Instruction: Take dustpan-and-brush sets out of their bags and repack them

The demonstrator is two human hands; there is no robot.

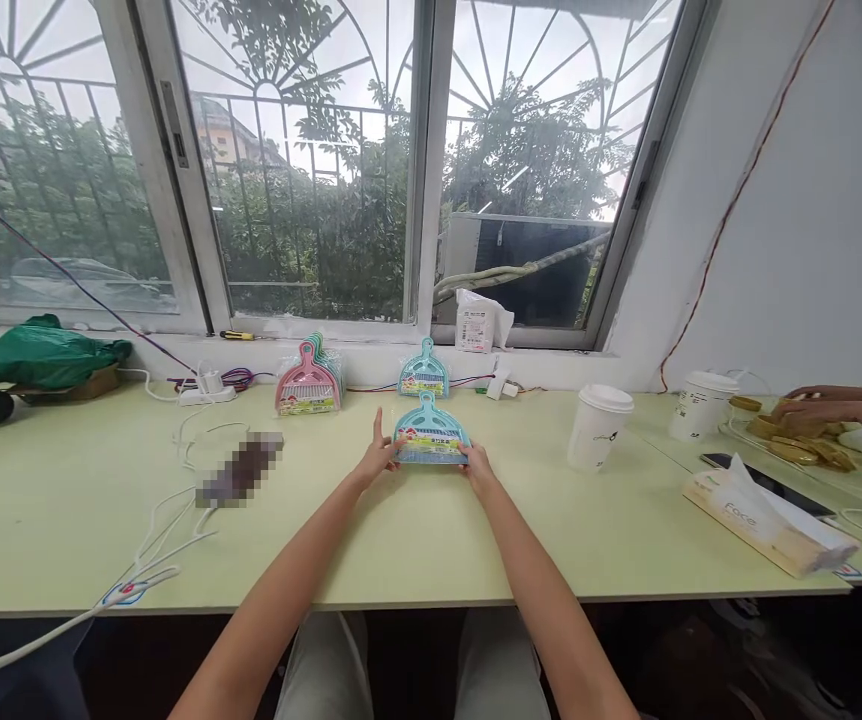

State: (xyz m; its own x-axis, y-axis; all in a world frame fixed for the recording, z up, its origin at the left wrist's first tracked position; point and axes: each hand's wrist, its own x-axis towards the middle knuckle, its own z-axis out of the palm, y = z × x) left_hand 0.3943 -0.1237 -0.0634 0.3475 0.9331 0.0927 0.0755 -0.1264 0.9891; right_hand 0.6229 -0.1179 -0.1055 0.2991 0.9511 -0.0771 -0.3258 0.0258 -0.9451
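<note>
A packaged light-blue dustpan and brush set (432, 432) stands upright on the table in front of me, its handle pointing up. My left hand (377, 460) pinches its left edge, with the index finger raised. At its right edge, my right hand (477, 466) grips with the fingers closed and partly hidden. Just behind, another light-blue dustpan set (423, 372) leans at the wall. To the left of that one stands a row of packaged dustpan sets, a pink dustpan (309, 382) at the front and green ones behind.
Two lidded paper cups (600, 430) and a tissue pack (761, 515) are on the right. Beyond them show another person's hands (843, 405). White cables (153, 545), a blurred dark object (240, 470) and a green bag (45, 352) lie left. Windows rise behind.
</note>
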